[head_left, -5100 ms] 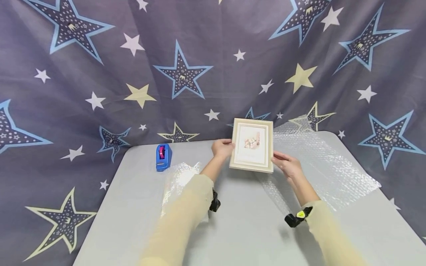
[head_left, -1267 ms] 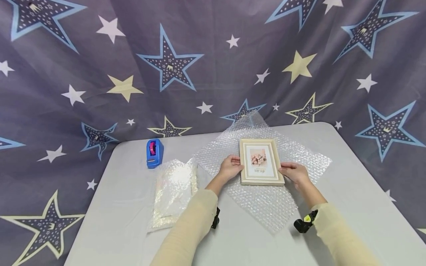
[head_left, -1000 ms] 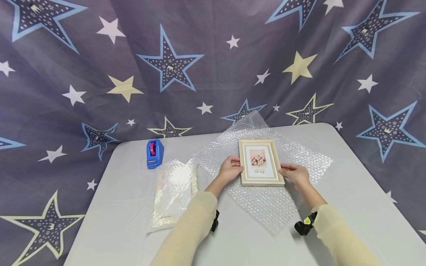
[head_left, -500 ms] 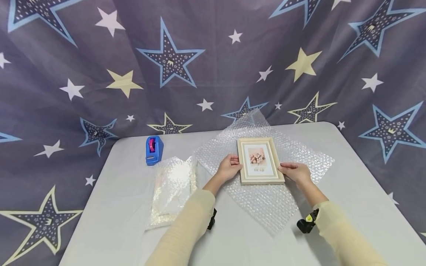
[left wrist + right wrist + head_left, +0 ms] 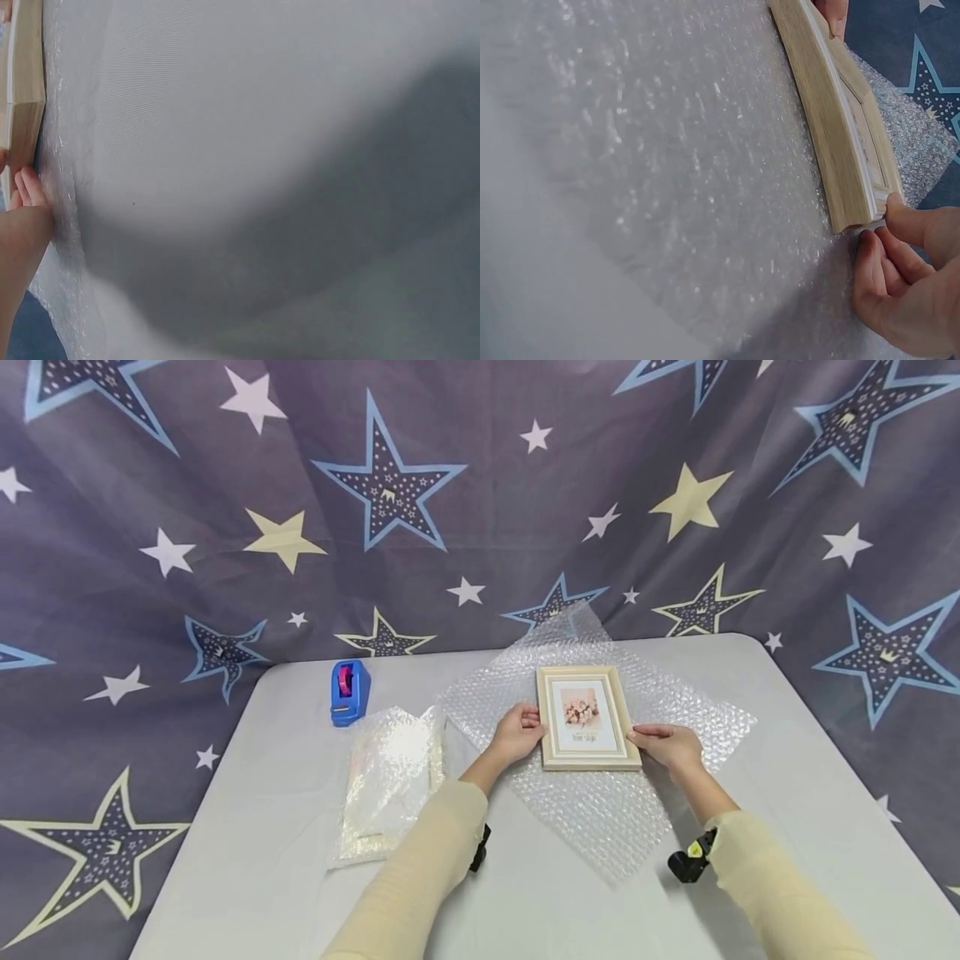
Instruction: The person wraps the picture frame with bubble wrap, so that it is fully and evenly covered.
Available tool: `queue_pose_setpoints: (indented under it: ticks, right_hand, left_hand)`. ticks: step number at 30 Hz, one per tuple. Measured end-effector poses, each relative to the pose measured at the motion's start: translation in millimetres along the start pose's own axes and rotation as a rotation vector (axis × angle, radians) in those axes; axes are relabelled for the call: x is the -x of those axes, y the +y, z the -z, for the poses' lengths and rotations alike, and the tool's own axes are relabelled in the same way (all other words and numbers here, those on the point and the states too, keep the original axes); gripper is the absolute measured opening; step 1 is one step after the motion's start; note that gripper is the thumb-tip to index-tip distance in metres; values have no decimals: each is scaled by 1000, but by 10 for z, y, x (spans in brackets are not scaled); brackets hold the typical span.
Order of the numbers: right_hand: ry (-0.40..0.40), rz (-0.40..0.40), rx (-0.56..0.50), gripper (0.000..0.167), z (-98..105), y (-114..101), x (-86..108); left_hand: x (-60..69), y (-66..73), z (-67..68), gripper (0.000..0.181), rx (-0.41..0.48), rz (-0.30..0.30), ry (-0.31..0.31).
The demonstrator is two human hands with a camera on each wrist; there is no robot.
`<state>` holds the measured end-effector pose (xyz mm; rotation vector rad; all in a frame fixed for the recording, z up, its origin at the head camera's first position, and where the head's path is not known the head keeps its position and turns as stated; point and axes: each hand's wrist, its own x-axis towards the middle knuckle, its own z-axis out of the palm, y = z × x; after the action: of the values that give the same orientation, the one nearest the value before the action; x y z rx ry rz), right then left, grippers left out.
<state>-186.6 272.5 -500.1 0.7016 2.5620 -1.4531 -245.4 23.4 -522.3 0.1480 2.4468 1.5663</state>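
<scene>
A cream picture frame (image 5: 589,762) with a pink flower print lies face up on a sheet of bubble wrap (image 5: 592,818), whose corners point roughly to front, back and sides. The left hand (image 5: 516,735) grips the frame's left edge, and the right hand (image 5: 667,747) holds its right edge. In the right wrist view, the right hand (image 5: 911,277) has its thumb on top of the frame (image 5: 829,127) and its fingers curled at the side. The left wrist view shows the left hand (image 5: 24,217) with fingertips against the frame's side (image 5: 26,97).
A flat package in bubble wrap (image 5: 390,785) lies left of the sheet. Behind it stands a blue tape dispenser (image 5: 350,693) with a pink core. The grey table (image 5: 255,860) meets a star-patterned curtain (image 5: 487,485) at the back, where one corner of the sheet leans up.
Five seconds ago the frame was held tilted up, with the sheet off to the right. Now the sheet lies under the frame. Over the last second the hands have barely moved; the view has shifted slightly.
</scene>
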Motion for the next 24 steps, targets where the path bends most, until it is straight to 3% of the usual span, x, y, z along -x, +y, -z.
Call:
queue_pose_setpoints:
  ticks: [12,19,24]
  right_hand:
    - [27,3,-37,40,-41,-33,12]
    - [2,4,-45,45,-2,-35,37]
    - [-7,-1,-73,46,5,-42,69]
  left_hand:
    - [-12,-25,-13,33,11,2,41]
    - [-5,-3,-37,34,28,41,72]
    - [9,13,-43,34,42,36,81]
